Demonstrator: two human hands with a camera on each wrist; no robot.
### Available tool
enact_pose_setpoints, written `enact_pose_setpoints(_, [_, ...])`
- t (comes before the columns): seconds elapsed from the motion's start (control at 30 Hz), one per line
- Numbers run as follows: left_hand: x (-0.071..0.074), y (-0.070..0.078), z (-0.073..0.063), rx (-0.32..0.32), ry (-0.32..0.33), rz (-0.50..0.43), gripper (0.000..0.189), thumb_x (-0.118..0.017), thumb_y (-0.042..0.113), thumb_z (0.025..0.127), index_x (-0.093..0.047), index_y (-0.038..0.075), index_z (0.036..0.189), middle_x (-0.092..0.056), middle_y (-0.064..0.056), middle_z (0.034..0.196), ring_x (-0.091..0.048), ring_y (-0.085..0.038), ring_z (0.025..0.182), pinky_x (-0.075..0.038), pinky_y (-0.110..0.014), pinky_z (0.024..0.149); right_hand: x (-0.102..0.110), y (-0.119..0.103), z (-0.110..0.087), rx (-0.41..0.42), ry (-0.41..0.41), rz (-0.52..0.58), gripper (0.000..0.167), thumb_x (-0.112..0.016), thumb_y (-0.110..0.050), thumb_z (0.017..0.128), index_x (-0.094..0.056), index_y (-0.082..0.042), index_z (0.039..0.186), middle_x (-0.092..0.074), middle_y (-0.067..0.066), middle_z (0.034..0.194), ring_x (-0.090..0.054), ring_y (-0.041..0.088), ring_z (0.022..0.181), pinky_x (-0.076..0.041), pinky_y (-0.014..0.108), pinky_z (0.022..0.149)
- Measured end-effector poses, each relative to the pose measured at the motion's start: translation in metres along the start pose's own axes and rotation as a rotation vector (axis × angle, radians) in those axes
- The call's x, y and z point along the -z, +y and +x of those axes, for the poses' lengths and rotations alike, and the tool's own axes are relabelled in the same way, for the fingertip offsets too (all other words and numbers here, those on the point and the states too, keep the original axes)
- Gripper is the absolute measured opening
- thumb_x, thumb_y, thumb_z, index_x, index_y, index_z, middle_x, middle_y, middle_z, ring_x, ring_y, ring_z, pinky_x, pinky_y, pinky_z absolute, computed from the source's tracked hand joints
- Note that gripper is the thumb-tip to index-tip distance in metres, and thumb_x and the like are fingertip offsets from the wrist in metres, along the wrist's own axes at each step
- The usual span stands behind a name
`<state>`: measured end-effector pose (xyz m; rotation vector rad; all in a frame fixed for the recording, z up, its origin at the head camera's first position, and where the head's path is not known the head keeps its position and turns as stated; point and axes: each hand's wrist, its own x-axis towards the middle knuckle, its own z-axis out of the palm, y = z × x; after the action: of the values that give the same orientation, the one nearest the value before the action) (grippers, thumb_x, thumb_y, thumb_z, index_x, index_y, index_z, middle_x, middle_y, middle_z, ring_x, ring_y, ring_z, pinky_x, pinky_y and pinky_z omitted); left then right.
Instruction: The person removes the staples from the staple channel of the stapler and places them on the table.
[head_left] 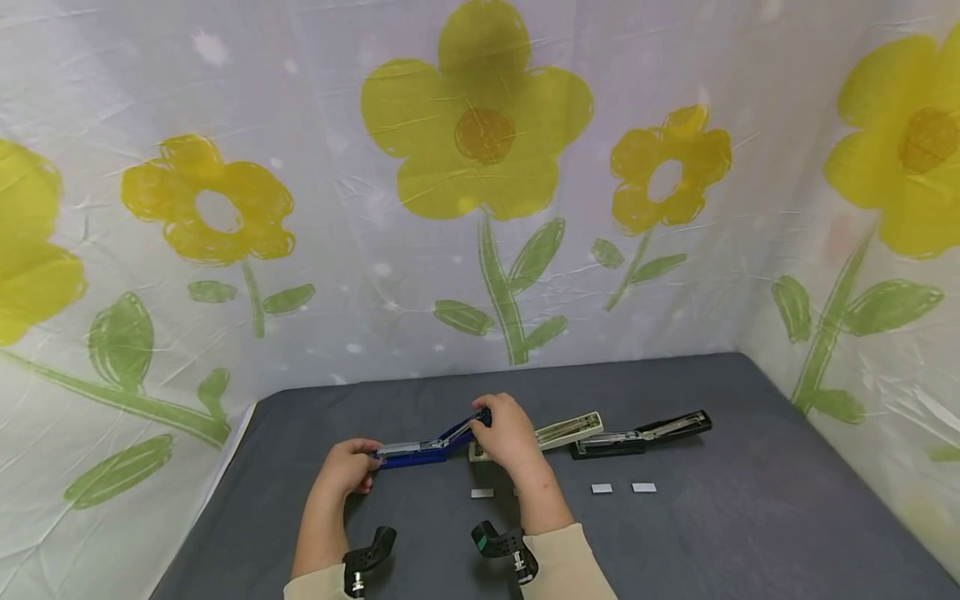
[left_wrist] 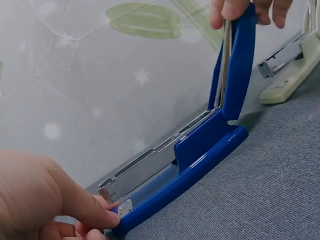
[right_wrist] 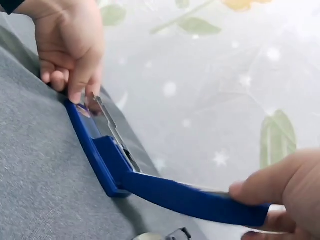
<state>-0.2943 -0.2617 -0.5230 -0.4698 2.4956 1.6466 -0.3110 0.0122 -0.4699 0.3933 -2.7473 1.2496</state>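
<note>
A blue stapler (head_left: pixel 415 454) lies on the grey cloth with its top arm swung far back, so its metal staple channel (left_wrist: pixel 150 162) shows. My left hand (head_left: pixel 345 468) pinches the front end of its base between thumb and fingers, beside the small metal plate (left_wrist: pixel 125 207). With my right hand (head_left: pixel 508 433) I grip the far end of the raised top arm (right_wrist: pixel 195 202), thumb on one side and fingers on the other. Just behind my right hand stands a cream stapler (head_left: pixel 570 430), also opened out and partly hidden by that hand.
Right of the cream stapler lies a black stapler (head_left: pixel 611 443), opened out too. Small pale staple strips (head_left: pixel 602 488) lie in a row in front of the staplers, one partly behind my right wrist. A flower-printed curtain (head_left: pixel 390 275) rises behind the cloth-covered table (head_left: pixel 720 500).
</note>
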Motion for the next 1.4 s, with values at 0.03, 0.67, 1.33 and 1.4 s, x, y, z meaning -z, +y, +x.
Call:
enact_pose_setpoints(0.03, [0.000, 0.000, 0.000, 0.002, 0.001, -0.006, 0.038, -0.057, -0.007, 0.096, -0.058, -0.010, 0.134, -0.064, -0.014, 0.089, -0.051, -0.016, 0.053, -0.050, -0.031, 0.052, 0.001, 0.000, 0.000, -0.009, 0.015, -0.029, 0.027, -0.073, -0.011, 0.095, -0.071, -0.004, 0.122, -0.063, 0.016, 0.119, -0.063, 0.036, 0.106, -0.052, 0.051, 0.087])
enact_pose_setpoints(0.67, [0.002, 0.002, 0.000, 0.020, 0.010, -0.037, 0.039, -0.056, -0.007, 0.095, -0.059, -0.009, 0.135, -0.064, -0.012, 0.086, -0.050, -0.015, 0.051, -0.050, -0.031, 0.051, 0.007, -0.009, 0.001, 0.080, 0.212, -0.072, 0.017, -0.074, -0.012, 0.095, -0.078, -0.008, 0.111, -0.069, 0.008, 0.109, -0.062, 0.032, 0.104, -0.051, 0.047, 0.086])
enact_pose_setpoints(1.33, [0.000, 0.001, -0.001, 0.008, 0.014, -0.044, 0.037, -0.055, -0.007, 0.097, -0.058, -0.010, 0.134, -0.062, -0.013, 0.084, -0.050, -0.015, 0.050, -0.050, -0.030, 0.050, -0.054, -0.038, -0.010, 0.212, 0.014, 0.115, 0.019, -0.063, -0.009, 0.100, -0.077, -0.008, 0.114, -0.065, -0.003, 0.089, -0.046, 0.002, 0.058, -0.043, 0.022, 0.054])
enact_pose_setpoints(1.4, [-0.001, 0.001, -0.001, 0.002, 0.016, -0.047, 0.037, -0.055, -0.007, 0.096, -0.058, -0.011, 0.133, -0.061, -0.013, 0.082, -0.051, -0.014, 0.050, -0.050, -0.030, 0.049, -0.064, -0.040, -0.013, 0.175, -0.024, 0.127, 0.022, -0.063, -0.008, 0.099, -0.075, -0.006, 0.117, -0.061, -0.005, 0.079, -0.042, 0.003, 0.053, -0.039, 0.022, 0.052])
